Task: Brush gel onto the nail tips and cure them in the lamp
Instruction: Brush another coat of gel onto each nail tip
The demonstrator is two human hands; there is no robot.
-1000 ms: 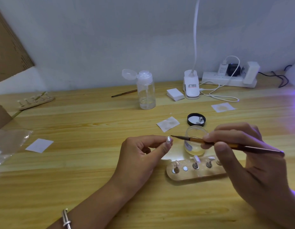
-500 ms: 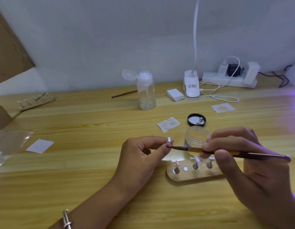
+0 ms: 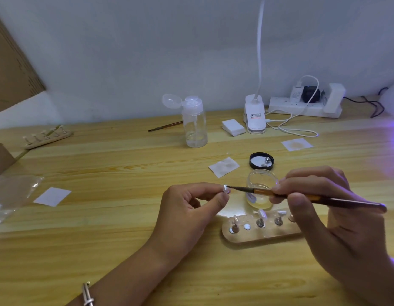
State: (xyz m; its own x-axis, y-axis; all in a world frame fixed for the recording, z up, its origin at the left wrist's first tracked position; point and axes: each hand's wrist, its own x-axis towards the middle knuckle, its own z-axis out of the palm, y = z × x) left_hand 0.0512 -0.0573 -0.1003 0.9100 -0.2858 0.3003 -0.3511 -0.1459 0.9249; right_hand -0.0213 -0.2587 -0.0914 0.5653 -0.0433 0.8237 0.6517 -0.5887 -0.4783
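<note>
Nail tip (image 3: 226, 189) is held up over the counter (image 3: 125, 228), just L of the gel jar (image 3: 261, 178). Left hand (image 3: 189, 208) grip: thumb + index pinching the tip, other fingers curled under. Brush (image 3: 346, 202) lies approx. horizontal, bristle end touching the tip's top edge. Right hand (image 3: 337, 221) grip: thumb + fingers pinching the brush near its orange ferrule, dark handle sticking out to the R.

The jar is open, w/ a little yellowish liquid at the bottom, and sits behind the brush. Its black lid (image 3: 261, 161) lies upside down just behind it, w/ a small metal bit inside. The wooden holder (image 3: 258, 236) is just in front of the jar and carries several tips on pegs; its R end is hidden by the right hand.

A used wipe (image 3: 223, 167) lies L of the lid. Further back: pump bottle (image 3: 195, 127) w/ cap flipped open, spare brush (image 3: 165, 126), pad stack (image 3: 233, 127), clip lamp (image 3: 254, 115), power strip (image 3: 302, 107). Far L: second holder (image 3: 48, 138), paper square (image 3: 52, 196), plastic bag (image 3: 8, 195). Bracelet (image 3: 87, 294) on the L wrist. Purple glow on the counter at the R edge.
</note>
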